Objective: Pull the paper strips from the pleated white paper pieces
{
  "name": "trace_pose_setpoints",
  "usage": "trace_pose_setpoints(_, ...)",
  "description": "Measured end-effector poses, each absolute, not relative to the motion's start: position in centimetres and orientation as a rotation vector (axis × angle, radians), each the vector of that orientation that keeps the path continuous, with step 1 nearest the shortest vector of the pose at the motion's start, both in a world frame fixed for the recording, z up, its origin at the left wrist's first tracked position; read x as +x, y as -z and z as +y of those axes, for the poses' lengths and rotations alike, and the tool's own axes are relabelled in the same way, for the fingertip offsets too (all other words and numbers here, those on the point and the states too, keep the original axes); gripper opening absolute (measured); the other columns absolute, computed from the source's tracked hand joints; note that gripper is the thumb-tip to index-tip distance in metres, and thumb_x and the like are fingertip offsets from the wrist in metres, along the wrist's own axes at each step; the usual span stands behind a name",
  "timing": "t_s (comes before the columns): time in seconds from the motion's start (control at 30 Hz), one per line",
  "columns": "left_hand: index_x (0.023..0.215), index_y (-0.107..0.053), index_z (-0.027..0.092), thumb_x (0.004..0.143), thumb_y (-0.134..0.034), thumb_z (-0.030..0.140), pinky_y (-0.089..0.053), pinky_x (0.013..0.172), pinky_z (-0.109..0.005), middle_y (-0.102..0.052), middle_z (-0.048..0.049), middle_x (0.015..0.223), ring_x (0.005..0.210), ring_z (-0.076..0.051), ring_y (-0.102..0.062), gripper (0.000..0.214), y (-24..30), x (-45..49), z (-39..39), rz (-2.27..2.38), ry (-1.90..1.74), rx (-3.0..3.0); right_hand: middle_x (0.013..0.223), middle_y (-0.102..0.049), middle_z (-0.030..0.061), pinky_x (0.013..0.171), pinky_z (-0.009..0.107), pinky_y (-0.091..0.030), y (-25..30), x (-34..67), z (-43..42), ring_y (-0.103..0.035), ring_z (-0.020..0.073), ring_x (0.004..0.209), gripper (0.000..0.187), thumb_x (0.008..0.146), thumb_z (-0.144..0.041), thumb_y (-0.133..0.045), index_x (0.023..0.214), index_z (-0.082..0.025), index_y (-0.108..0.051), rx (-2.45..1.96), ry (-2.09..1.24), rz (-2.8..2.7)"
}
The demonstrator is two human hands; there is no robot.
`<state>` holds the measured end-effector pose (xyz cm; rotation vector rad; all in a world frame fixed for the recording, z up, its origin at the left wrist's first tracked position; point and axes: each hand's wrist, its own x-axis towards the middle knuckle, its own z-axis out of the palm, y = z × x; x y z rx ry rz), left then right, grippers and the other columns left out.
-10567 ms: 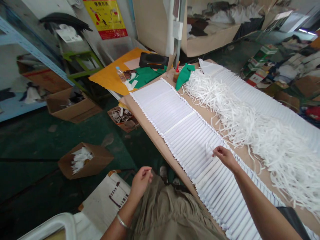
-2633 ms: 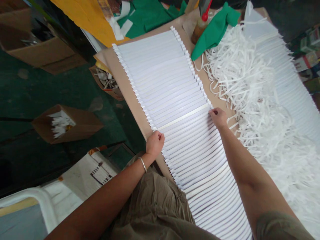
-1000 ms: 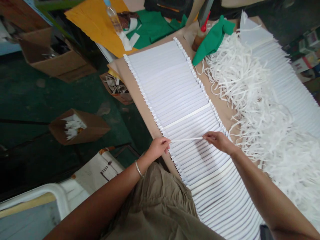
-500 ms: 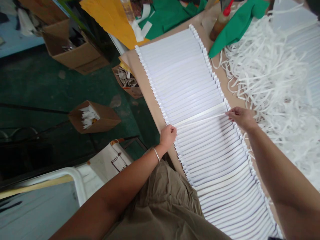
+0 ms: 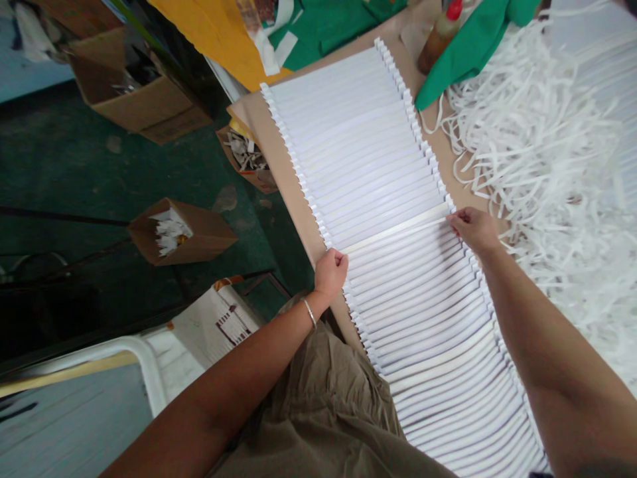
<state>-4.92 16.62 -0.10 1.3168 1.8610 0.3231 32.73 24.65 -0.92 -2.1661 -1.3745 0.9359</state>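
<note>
A long row of overlapping white sheets with notched edges lies along the brown board. Across it, a thin white strip is stretched between my two hands. At the row's left edge, my left hand is closed, pinching one end of the strip. My right hand pinches the other end at the right edge, with thumb and fingertips together. The strip lies low over the sheets, close to one of the folds; whether it touches the paper I cannot tell.
A tangled heap of white strips lies right of the row. Beyond are green cloth, a red-capped bottle and yellow material. Cardboard boxes stand on the green floor at left, near a white chair.
My right hand has moved slightly up and left, bringing the strip down nearer the fold. My left hand keeps its pinch at the left edge. The view has shifted a little.
</note>
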Motion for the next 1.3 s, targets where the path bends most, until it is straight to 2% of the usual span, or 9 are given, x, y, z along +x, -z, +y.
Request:
trace_pose_setpoints(0.13, 0.071, -0.055, 0.021, 0.09, -0.054, 0.028, -0.041, 0.064, -0.027, -0.065, 0.0005, 0.067, 0.068, -0.017, -0.063, 0.02, 0.0, -4.9, 16.7, 1.865, -0.317, 1.356, 0.056, -0.057, -0.0013, 0.052, 0.027, -0.04, 1.1, 32.5, 25.1, -0.049, 0.0131, 0.049, 0.024, 0.076, -0.043, -0.061, 0.078, -0.018, -0.059, -2.181, -0.906, -1.396)
trace_pose_setpoints(0.3, 0.071, -0.054, 0.021, 0.091, -0.052, 0.028, -0.042, 0.066, -0.027, -0.065, -0.0001, 0.069, 0.069, -0.017, -0.062, 0.021, -0.2, -4.9, 16.7, 1.868, -0.296, 1.394, 0.059, -0.059, 0.001, 0.06, 0.03, -0.043, 1.4, 32.3, 25.4, -0.055, 0.0168, 0.059, 0.024, 0.074, -0.043, -0.063, 0.076, -0.019, -0.058, -2.246, -0.721, -1.453)
trace_pose_setpoints(0.53, 0.072, -0.053, 0.022, 0.091, -0.051, 0.028, -0.042, 0.067, -0.027, -0.066, -0.0018, 0.073, 0.072, -0.018, -0.062, 0.02, -0.1, -4.9, 16.6, 1.883, -0.286, 1.458, 0.071, -0.066, 0.0051, 0.066, 0.032, -0.045, 2.9, 32.5, 25.5, -0.058, 0.0195, 0.066, 0.024, 0.078, -0.044, -0.058, 0.08, -0.02, -0.06, -2.264, -0.658, -1.516)
trace_pose_setpoints(0.8, 0.073, -0.052, 0.022, 0.091, -0.051, 0.029, -0.043, 0.07, -0.027, -0.067, -0.0023, 0.075, 0.074, -0.019, -0.063, 0.019, -0.7, -4.6, 17.0, 1.917, -0.178, 1.497, 0.076, -0.067, 0.0058, 0.071, 0.033, -0.046, 3.0, 31.6, 25.9, -0.059, 0.0216, 0.073, 0.019, 0.079, -0.041, -0.058, 0.081, -0.022, -0.06, -2.336, -0.579, -1.568)
trace_pose_setpoints(0.9, 0.074, -0.051, 0.023, 0.091, -0.052, 0.031, -0.042, 0.068, -0.028, -0.066, -0.0029, 0.074, 0.074, -0.02, -0.064, 0.019, -1.6, -4.6, 17.3, 1.946, -0.072, 1.531, 0.081, -0.067, 0.0075, 0.074, 0.034, -0.047, 2.4, 32.5, 26.2, -0.059, 0.0224, 0.075, 0.018, 0.08, -0.036, -0.056, 0.088, -0.021, -0.063, -2.404, -0.447, -1.517)
trace_pose_setpoints(1.07, 0.08, -0.051, 0.024, 0.092, -0.052, 0.03, -0.041, 0.066, -0.027, -0.063, 0.0001, 0.07, 0.07, -0.019, -0.063, 0.013, -2.2, -5.6, 16.8, 1.935, -0.098, 1.557, 0.096, -0.068, 0.0132, 0.084, 0.041, -0.047, 1.9, 36.0, 28.2, -0.06, 0.0266, 0.087, 0.039, 0.081, -0.037, -0.052, 0.111, -0.017, -0.067, -2.463, -0.185, -1.377)
trace_pose_setpoints(1.17, 0.082, -0.051, 0.023, 0.091, -0.051, 0.028, -0.04, 0.065, -0.026, -0.059, 0.0023, 0.066, 0.065, -0.017, -0.061, 0.01, -2.1, -6.2, 16.1, 1.88, -0.162, 1.561, 0.09, -0.069, 0.0126, 0.081, 0.041, -0.048, 2.5, 36.8, 30.1, -0.06, 0.0264, 0.081, 0.042, 0.075, -0.045, -0.059, 0.104, -0.015, -0.071, -2.449, -0.293, -1.327)
trace_pose_setpoints(1.3, 0.082, -0.051, 0.023, 0.091, -0.05, 0.026, -0.039, 0.061, -0.024, -0.054, 0.0044, 0.063, 0.06, -0.014, -0.055, 0.01, -2.1, -6.4, 15.5, 1.767, -0.237, 1.555, 0.069, -0.064, 0.0048, 0.066, 0.033, -0.047, 2.6, 36.0, 30.7, -0.056, 0.0211, 0.067, 0.032, 0.073, -0.041, -0.057, 0.087, -0.016, -0.07, -2.353, -0.412, -1.063)
